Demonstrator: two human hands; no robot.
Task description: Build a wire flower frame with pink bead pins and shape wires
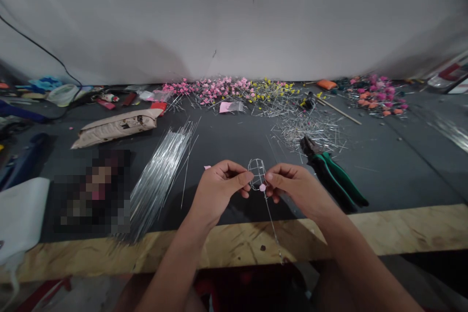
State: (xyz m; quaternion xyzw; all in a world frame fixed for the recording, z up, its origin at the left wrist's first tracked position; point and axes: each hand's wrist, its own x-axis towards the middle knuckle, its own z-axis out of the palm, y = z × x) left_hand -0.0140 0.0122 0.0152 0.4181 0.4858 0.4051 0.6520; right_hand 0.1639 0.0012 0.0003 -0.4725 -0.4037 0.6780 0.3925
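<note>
Between my two hands is a small wire cage [258,168], an oval silver frame with crossing wires. A pale pink bead-like flower [262,187] sits at its lower edge, and a twisted wire stem hangs from it toward the table's front edge. My left hand [228,183] pinches the cage's left side between thumb and fingers. On the other side, my right hand [287,180] has its thumb and fingertips closed at the cage's right edge, close to the pink flower. The fingertips partly hide the wire ends.
Left of my hands lies a bundle of straight wires [159,175]. Green-handled pliers [336,175] rest at the right, beside loose cut wires [310,129]. Along the wall are pink flower stems [219,88], yellow ones [272,90] and a magenta-orange pile [382,95]. A brown paper packet [119,126] lies left.
</note>
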